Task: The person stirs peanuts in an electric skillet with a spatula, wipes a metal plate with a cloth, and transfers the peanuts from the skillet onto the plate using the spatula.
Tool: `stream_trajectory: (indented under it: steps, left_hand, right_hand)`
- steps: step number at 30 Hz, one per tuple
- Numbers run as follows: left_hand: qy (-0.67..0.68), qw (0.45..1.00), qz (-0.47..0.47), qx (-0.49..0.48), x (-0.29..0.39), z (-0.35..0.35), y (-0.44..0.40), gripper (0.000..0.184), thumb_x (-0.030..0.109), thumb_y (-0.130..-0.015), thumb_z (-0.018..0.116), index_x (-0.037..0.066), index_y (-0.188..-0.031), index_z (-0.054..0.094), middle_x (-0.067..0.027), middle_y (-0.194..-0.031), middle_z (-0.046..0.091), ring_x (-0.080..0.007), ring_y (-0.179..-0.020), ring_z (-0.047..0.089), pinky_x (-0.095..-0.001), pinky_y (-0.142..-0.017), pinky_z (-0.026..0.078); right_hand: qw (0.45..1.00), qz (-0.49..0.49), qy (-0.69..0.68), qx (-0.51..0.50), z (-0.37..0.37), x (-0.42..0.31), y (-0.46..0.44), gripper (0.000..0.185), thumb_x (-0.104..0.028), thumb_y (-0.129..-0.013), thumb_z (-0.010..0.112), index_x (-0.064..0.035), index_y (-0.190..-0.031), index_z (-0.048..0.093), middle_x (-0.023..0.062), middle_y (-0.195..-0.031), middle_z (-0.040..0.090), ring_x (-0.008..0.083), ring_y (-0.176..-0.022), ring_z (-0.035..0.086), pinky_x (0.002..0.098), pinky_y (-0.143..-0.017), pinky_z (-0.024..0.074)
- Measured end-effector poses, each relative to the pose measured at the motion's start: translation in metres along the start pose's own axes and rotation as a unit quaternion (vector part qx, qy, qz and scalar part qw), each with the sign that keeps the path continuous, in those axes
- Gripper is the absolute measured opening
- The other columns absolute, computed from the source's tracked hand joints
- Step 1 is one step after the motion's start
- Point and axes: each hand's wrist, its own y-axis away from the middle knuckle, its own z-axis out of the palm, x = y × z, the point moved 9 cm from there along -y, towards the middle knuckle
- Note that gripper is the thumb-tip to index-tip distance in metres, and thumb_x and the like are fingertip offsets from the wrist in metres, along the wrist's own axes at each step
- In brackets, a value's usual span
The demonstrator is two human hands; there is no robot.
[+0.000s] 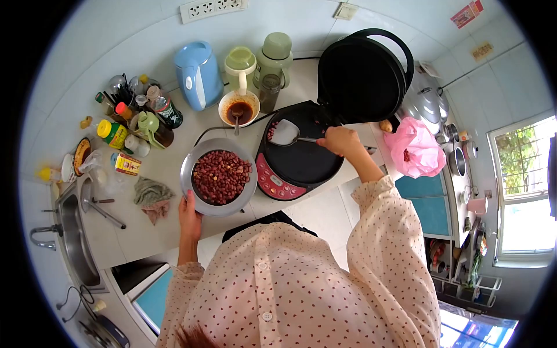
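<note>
My left hand (190, 217) grips the near left rim of a round metal bowl (187, 174), which holds many red peanuts (221, 177). With my right hand (339, 141) I hold the handle of a metal spatula (284, 133). Its blade rests at the far left of an open electric pan (304, 163) with a red control panel. A few peanuts (271, 131) lie beside the blade, near the pan's left edge. The pan's black lid (362, 78) stands raised behind it.
Behind the bowl are a sauce bowl (250, 104) with a spoon, a blue kettle (198, 75) and green jugs. Bottles and a cloth (152, 194) sit left, near the sink (77, 238). A pink bag (415, 148) is right of the pan.
</note>
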Motion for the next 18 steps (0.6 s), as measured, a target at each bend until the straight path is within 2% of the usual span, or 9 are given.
stream_trajectory:
  steps: [3,4,5,7,8,12,18]
  left_hand:
    - [-0.004,1.0,-0.005,0.011,0.001,0.0,0.002,0.045,0.037,-0.091,0.049,0.004,-0.121,0.045,-0.0049,-0.114,0.054,-0.0144,-0.1,0.054,-0.03,-0.082,0.046]
    - [-0.006,1.0,-0.008,0.015,0.0,-0.001,0.003,0.044,0.037,-0.092,0.049,0.004,-0.121,0.045,-0.0049,-0.114,0.054,-0.0145,-0.099,0.054,-0.0304,-0.082,0.047]
    - [-0.006,1.0,-0.004,0.016,0.002,0.0,0.003,0.044,0.037,-0.092,0.049,0.004,-0.121,0.045,-0.0049,-0.114,0.054,-0.0145,-0.099,0.054,-0.0304,-0.082,0.047]
    - [-0.016,1.0,-0.006,0.008,0.003,0.003,0.005,0.043,0.036,-0.092,0.048,0.004,-0.121,0.045,-0.0048,-0.112,0.054,-0.0144,-0.098,0.054,-0.0306,-0.081,0.047]
    - [-0.014,1.0,-0.002,0.008,0.003,0.003,0.005,0.043,0.036,-0.092,0.048,0.004,-0.121,0.045,-0.0048,-0.112,0.054,-0.0144,-0.098,0.054,-0.0306,-0.081,0.047]
    - [-0.013,0.999,-0.007,0.029,0.001,-0.002,0.004,0.041,0.035,-0.092,0.048,0.004,-0.119,0.046,-0.0051,-0.11,0.055,-0.0141,-0.097,0.055,-0.0307,-0.08,0.047]
    - [-0.028,0.999,0.003,0.016,0.002,0.004,0.003,0.039,0.035,-0.092,0.047,0.005,-0.117,0.047,-0.0052,-0.107,0.057,-0.0142,-0.093,0.057,-0.0322,-0.078,0.049]
  right_hand:
    - [1.0,-0.02,-0.006,0.005,-0.002,0.01,-0.026,0.047,-0.049,-0.078,0.059,-0.0061,-0.096,0.065,0.0126,-0.096,0.065,0.0272,-0.09,0.063,0.0361,-0.077,0.0493]
    - [0.997,-0.055,-0.026,0.047,-0.001,0.012,-0.035,0.041,-0.046,-0.08,0.055,-0.008,-0.07,0.065,0.0016,-0.051,0.055,0.0146,-0.048,0.057,0.0291,-0.052,0.0459]
    - [0.997,-0.057,-0.026,0.05,0.003,0.018,-0.043,0.041,-0.046,-0.08,0.055,-0.008,-0.07,0.065,0.0016,-0.051,0.055,0.0146,-0.048,0.057,0.0291,-0.052,0.0459]
    - [0.987,-0.068,-0.133,-0.052,0.029,0.025,-0.056,0.042,-0.047,-0.081,0.056,-0.0073,-0.074,0.067,0.0027,-0.05,0.053,0.0136,-0.044,0.053,0.0277,-0.046,0.0423]
    - [0.975,-0.08,-0.197,-0.07,0.042,0.028,-0.063,0.042,-0.049,-0.08,0.058,-0.0078,-0.077,0.068,0.0034,-0.048,0.049,0.0121,-0.041,0.047,0.0264,-0.042,0.0381]
    - [0.953,-0.087,-0.279,-0.086,0.076,0.034,-0.066,0.043,-0.049,-0.081,0.056,-0.0082,-0.074,0.067,0.0031,-0.045,0.046,0.0126,-0.039,0.046,0.0288,-0.042,0.0371]
    - [0.912,-0.057,-0.399,-0.077,0.099,0.044,-0.067,0.042,-0.05,-0.079,0.059,-0.0087,-0.074,0.067,0.0015,-0.045,0.045,0.0103,-0.039,0.043,0.0262,-0.04,0.0347]
